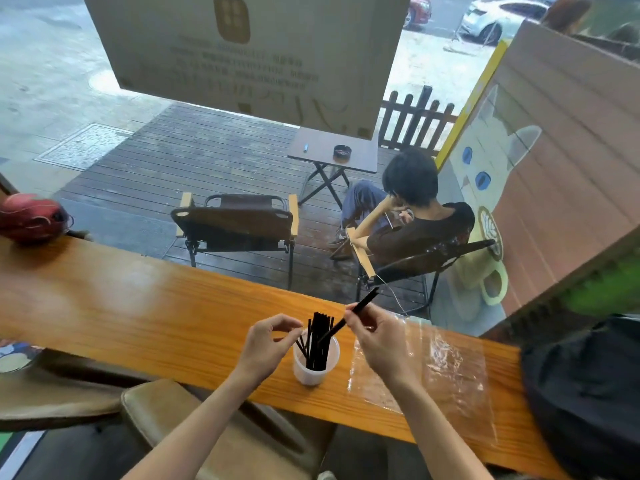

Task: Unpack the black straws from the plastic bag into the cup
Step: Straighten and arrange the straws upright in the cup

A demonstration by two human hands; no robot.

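Note:
A white translucent cup (314, 370) stands on the wooden counter (138, 306) and holds several black straws (318, 336) upright. My right hand (375, 336) pinches one black straw (363, 301), tilted, its lower end over the cup's mouth. My left hand (268, 341) hovers just left of the cup, fingers curled near the rim, thumb and forefinger close to a leaning straw; whether it touches is unclear. The clear plastic bag (446, 362) lies flat on the counter to the right of the cup, partly under my right hand.
A black bag (585, 393) sits at the counter's right end and a red helmet (29, 216) at its far left. A padded stool (194, 420) is below the counter. Beyond the window are folding chairs, a small table and a seated person (412, 209).

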